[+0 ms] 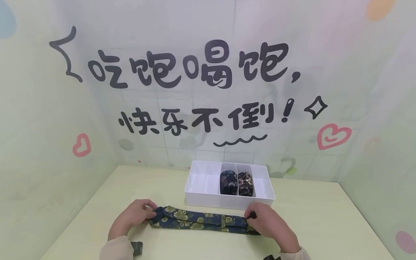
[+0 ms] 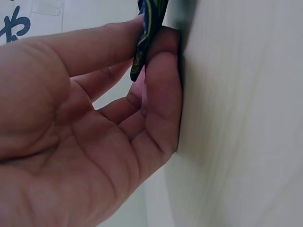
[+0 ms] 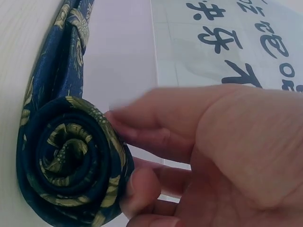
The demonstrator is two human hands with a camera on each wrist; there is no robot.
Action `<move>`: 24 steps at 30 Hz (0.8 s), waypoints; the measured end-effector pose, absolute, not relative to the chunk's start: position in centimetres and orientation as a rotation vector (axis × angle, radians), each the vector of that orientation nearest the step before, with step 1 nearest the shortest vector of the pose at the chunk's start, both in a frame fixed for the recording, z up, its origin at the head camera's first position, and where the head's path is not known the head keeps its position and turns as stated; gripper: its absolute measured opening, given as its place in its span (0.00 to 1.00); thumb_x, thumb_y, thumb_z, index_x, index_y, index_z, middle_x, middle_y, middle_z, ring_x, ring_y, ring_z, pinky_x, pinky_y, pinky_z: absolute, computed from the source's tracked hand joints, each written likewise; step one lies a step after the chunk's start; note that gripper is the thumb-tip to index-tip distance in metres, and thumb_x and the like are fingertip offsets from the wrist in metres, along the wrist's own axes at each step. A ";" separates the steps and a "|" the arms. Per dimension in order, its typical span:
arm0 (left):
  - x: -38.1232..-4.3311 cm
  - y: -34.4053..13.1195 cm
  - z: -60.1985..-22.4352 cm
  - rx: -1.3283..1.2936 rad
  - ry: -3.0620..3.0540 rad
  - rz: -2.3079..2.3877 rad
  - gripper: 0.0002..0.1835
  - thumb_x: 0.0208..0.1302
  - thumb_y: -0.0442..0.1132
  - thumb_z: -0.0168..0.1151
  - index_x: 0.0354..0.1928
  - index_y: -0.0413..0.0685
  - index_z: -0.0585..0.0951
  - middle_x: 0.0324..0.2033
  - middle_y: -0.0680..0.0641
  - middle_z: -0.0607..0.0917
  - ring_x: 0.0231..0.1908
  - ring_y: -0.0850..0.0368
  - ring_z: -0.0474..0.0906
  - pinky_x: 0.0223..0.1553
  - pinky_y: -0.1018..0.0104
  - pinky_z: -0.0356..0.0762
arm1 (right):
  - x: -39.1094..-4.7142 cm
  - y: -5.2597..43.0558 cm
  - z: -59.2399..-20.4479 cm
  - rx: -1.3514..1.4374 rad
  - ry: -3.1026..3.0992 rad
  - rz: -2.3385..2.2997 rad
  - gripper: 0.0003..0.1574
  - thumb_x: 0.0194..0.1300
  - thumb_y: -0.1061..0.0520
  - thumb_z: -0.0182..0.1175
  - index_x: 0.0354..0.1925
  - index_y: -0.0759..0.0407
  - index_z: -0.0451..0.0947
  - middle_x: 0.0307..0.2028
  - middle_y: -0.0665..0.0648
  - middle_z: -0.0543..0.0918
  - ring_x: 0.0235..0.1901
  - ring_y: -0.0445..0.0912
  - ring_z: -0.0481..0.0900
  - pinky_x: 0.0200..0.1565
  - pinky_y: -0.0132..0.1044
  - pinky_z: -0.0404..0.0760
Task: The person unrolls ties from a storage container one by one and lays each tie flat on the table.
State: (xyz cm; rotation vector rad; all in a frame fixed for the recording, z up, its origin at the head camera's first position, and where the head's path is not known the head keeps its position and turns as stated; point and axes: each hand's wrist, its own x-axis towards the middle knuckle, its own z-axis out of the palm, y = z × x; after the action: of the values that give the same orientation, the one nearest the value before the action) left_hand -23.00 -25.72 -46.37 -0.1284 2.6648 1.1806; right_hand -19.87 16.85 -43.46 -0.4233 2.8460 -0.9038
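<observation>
A navy necktie (image 1: 195, 220) with gold flowers stretches across the table between both hands, its back side with seam and keeper loop facing up. My left hand (image 1: 136, 215) pinches its left end between thumb and fingers, and in the left wrist view the fingers' backs rest against the tabletop. At the other end the necktie is wound into a spiral roll (image 3: 66, 161). Around the outer side of that roll my right hand (image 3: 227, 142) curls its thumb and fingers. In the head view the right hand (image 1: 269, 224) covers most of the roll.
Behind the necktie stands a white divided box (image 1: 208, 199). Two rolled dark floral neckties, one bluish (image 1: 229, 182) and one brownish (image 1: 245, 184), sit in its middle compartments. A printed curtain (image 1: 201, 151) encloses the back and sides of the pale wooden table (image 1: 318, 216).
</observation>
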 end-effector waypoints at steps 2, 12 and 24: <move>-22.9 -25.7 -46.4 -0.126 2.664 1.189 0.09 0.64 0.32 0.66 0.45 0.40 0.83 0.31 0.46 0.85 0.31 0.54 0.78 0.33 0.63 0.75 | -19.8 17.1 -43.4 -0.426 2.837 -0.907 0.06 0.58 0.64 0.68 0.34 0.56 0.81 0.34 0.51 0.83 0.33 0.44 0.75 0.35 0.38 0.75; -23.1 -25.6 -46.6 -0.108 2.663 1.201 0.08 0.64 0.32 0.66 0.45 0.40 0.83 0.30 0.47 0.84 0.30 0.55 0.77 0.32 0.63 0.74 | -20.1 18.1 -42.9 -0.455 2.796 -0.859 0.11 0.57 0.67 0.66 0.40 0.57 0.83 0.41 0.54 0.85 0.42 0.49 0.81 0.43 0.46 0.80; -23.3 -26.2 -46.9 -0.091 2.674 1.166 0.09 0.64 0.33 0.66 0.46 0.40 0.83 0.31 0.47 0.85 0.30 0.55 0.78 0.33 0.63 0.74 | -20.3 19.0 -43.3 -0.450 2.727 -0.891 0.13 0.60 0.68 0.63 0.41 0.56 0.86 0.42 0.54 0.84 0.40 0.47 0.78 0.40 0.43 0.78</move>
State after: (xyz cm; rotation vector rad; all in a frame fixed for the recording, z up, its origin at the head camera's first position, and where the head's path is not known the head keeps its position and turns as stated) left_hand -23.30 -26.22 -46.86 -0.0912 2.6738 1.1663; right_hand -20.28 19.04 -43.34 -0.4505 2.7273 -0.8909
